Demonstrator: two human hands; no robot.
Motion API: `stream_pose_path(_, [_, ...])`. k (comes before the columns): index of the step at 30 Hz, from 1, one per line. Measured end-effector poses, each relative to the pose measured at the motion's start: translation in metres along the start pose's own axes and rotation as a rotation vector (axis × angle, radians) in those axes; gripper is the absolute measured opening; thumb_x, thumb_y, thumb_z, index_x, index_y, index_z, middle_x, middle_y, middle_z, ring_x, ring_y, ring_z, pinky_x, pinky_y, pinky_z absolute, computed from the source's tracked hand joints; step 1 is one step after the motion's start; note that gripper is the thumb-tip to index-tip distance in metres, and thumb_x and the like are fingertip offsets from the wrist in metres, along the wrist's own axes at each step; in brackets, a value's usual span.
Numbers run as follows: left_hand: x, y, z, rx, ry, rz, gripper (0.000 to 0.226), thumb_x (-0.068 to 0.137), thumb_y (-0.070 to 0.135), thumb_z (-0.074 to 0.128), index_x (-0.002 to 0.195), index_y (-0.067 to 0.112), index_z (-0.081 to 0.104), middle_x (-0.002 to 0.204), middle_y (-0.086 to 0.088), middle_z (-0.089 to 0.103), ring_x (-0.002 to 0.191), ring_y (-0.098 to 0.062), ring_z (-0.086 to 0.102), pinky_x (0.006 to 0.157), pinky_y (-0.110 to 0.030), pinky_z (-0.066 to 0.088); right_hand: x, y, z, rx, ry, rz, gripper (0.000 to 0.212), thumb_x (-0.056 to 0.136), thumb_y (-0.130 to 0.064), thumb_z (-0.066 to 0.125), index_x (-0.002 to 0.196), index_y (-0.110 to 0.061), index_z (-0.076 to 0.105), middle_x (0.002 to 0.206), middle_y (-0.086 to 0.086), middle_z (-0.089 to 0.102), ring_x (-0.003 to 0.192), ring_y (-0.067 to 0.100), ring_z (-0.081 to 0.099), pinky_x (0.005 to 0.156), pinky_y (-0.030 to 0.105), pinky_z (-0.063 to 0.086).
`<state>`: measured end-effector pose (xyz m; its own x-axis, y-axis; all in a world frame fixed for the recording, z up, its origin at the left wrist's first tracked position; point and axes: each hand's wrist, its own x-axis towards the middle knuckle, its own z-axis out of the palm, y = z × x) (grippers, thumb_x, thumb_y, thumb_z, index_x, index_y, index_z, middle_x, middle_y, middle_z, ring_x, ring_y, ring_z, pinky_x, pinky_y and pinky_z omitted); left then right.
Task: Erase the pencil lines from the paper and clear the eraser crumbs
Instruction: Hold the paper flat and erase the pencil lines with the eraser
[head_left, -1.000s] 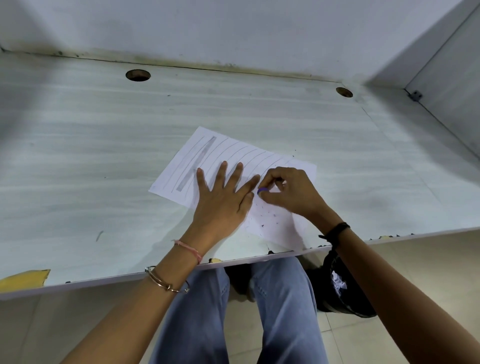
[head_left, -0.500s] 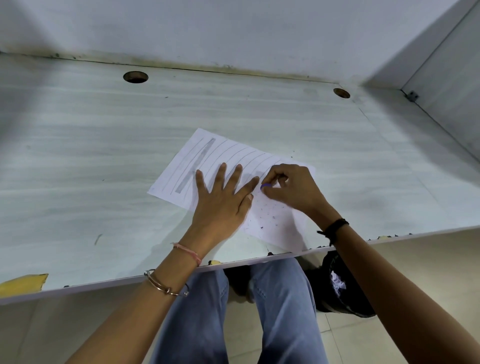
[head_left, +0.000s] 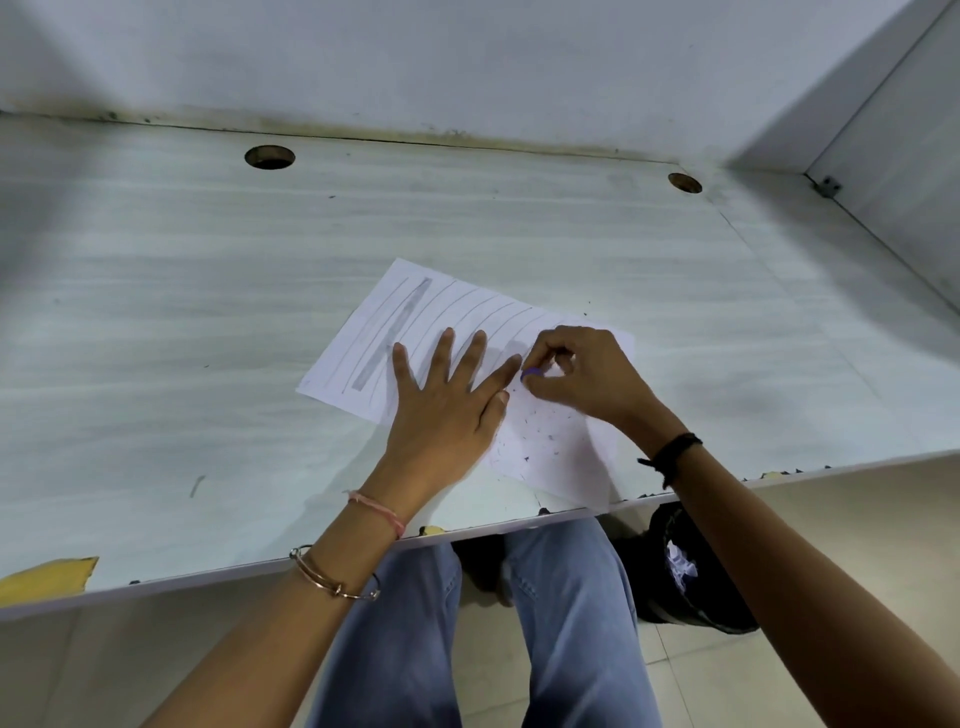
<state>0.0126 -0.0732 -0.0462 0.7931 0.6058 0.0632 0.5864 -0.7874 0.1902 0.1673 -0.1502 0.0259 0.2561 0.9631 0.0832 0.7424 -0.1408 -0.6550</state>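
Two hands are parked on the paper (head_left: 467, 312): left hand (head_left: 447, 410) laid flat, fingers spread; purple eraser (head_left: 532, 372) pinched by the right hand (head_left: 587, 379) at mid-sheet, crumbs (head_left: 540, 441) scattered over the near end.

one head-worn wide-angle view, from above the near edge of the desk (head_left: 156, 338), facing forward and steeply down; near enough to show the purple eraser (head_left: 532, 372) pinched in the right hand (head_left: 587, 376); left hand (head_left: 441, 410) mid-frame, wall (head_left: 467, 62) at top, floor (head_left: 727, 675) at bottom.
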Motion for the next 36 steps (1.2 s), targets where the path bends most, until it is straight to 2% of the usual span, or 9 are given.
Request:
stream_pose_path(5, [0.0, 0.0, -0.001, 0.029, -0.003, 0.001, 0.07, 0.083, 0.053, -0.023, 0.151, 0.046, -0.007, 0.163, 0.003, -0.012, 0.149, -0.028, -0.016, 0.109, -0.068, -0.01, -0.004, -0.006, -0.002, -0.014, -0.143, 0.013, 0.006, 0.072, 0.001, 0.073, 0.07, -0.003, 0.069, 0.057, -0.019, 0.06, 0.054, -0.003, 0.052, 0.056, 0.007, 0.034])
stream_pose_path(8, [0.0, 0.0, -0.001, 0.01, -0.005, 0.002, 0.068, 0.084, 0.053, -0.021, 0.15, 0.047, -0.007, 0.163, 0.003, -0.011, 0.149, -0.028, -0.016, 0.109, -0.067, -0.012, -0.001, -0.003, -0.007, -0.003, -0.029, -0.005, 0.005, 0.074, 0.002, 0.07, 0.073, -0.002, 0.069, 0.068, -0.006, 0.066, 0.056, -0.006, 0.053, 0.055, 0.006, 0.035])
stream_pose_path(12, [0.0, 0.001, -0.001, 0.032, 0.0, 0.002, 0.07, 0.083, 0.053, -0.022, 0.151, 0.046, -0.005, 0.163, 0.003, -0.01, 0.149, -0.028, -0.014, 0.109, -0.068, -0.01, -0.004, -0.008, -0.005, -0.057, -0.142, 0.003, 0.004, 0.074, 0.0, 0.071, 0.072, -0.003, 0.069, 0.055, -0.022, 0.058, 0.052, -0.002, 0.051, 0.054, 0.006, 0.034])
stream_pose_path(17, [0.0, 0.002, -0.003, 0.016, -0.023, -0.007, 0.069, 0.083, 0.056, -0.024, 0.15, 0.048, -0.007, 0.163, 0.004, -0.013, 0.149, -0.028, -0.017, 0.109, -0.066, -0.014, 0.002, -0.009, -0.008, -0.051, -0.051, 0.024, 0.003, 0.074, 0.0, 0.069, 0.073, -0.001, 0.068, 0.061, -0.012, 0.058, 0.054, -0.006, 0.052, 0.052, 0.008, 0.034])
stream_pose_path(21, [-0.001, 0.003, -0.006, 0.027, -0.03, -0.012, 0.052, 0.098, 0.05, -0.007, 0.15, 0.047, -0.006, 0.163, 0.003, -0.014, 0.148, -0.028, -0.018, 0.11, -0.067, -0.012, 0.001, -0.01, -0.005, -0.095, -0.171, 0.021, 0.005, 0.073, -0.001, 0.07, 0.07, -0.005, 0.068, 0.054, -0.017, 0.056, 0.051, -0.002, 0.049, 0.053, 0.008, 0.034])
stream_pose_path(24, [-0.001, 0.004, -0.009, 0.011, -0.058, -0.012, 0.056, 0.094, 0.051, -0.008, 0.15, 0.046, -0.007, 0.162, 0.004, -0.016, 0.148, -0.027, -0.02, 0.11, -0.066, -0.013, 0.005, -0.005, -0.008, -0.124, -0.043, -0.007, 0.005, 0.072, 0.001, 0.068, 0.07, -0.003, 0.066, 0.066, -0.006, 0.061, 0.06, -0.008, 0.051, 0.057, 0.009, 0.034])
stream_pose_path(28, [-0.001, 0.003, -0.006, 0.04, -0.036, -0.009, 0.056, 0.096, 0.051, -0.012, 0.151, 0.046, -0.006, 0.163, 0.003, -0.014, 0.148, -0.028, -0.018, 0.109, -0.067, -0.012, 0.003, -0.007, -0.008, -0.164, -0.212, -0.041, 0.006, 0.072, -0.001, 0.069, 0.07, -0.007, 0.067, 0.056, -0.017, 0.057, 0.056, -0.004, 0.052, 0.055, 0.009, 0.034])
stream_pose_path(32, [0.0, 0.003, -0.005, 0.043, -0.045, -0.013, 0.066, 0.085, 0.056, -0.022, 0.15, 0.047, -0.01, 0.163, 0.003, -0.014, 0.148, -0.028, -0.018, 0.108, -0.066, -0.015, 0.007, 0.0, -0.004, -0.214, -0.041, -0.044, 0.004, 0.073, -0.003, 0.066, 0.072, -0.006, 0.066, 0.07, -0.002, 0.064, 0.063, 0.003, 0.051, 0.064, 0.02, 0.039])
stream_pose_path(36, [0.0, 0.003, -0.006, 0.023, -0.042, -0.011, 0.054, 0.097, 0.052, -0.01, 0.151, 0.046, -0.006, 0.163, 0.004, -0.013, 0.148, -0.028, -0.018, 0.109, -0.066, -0.014, 0.006, -0.001, -0.006, -0.215, -0.178, -0.041, 0.005, 0.072, -0.004, 0.068, 0.07, -0.008, 0.067, 0.065, -0.008, 0.063, 0.059, 0.002, 0.052, 0.059, 0.012, 0.036])
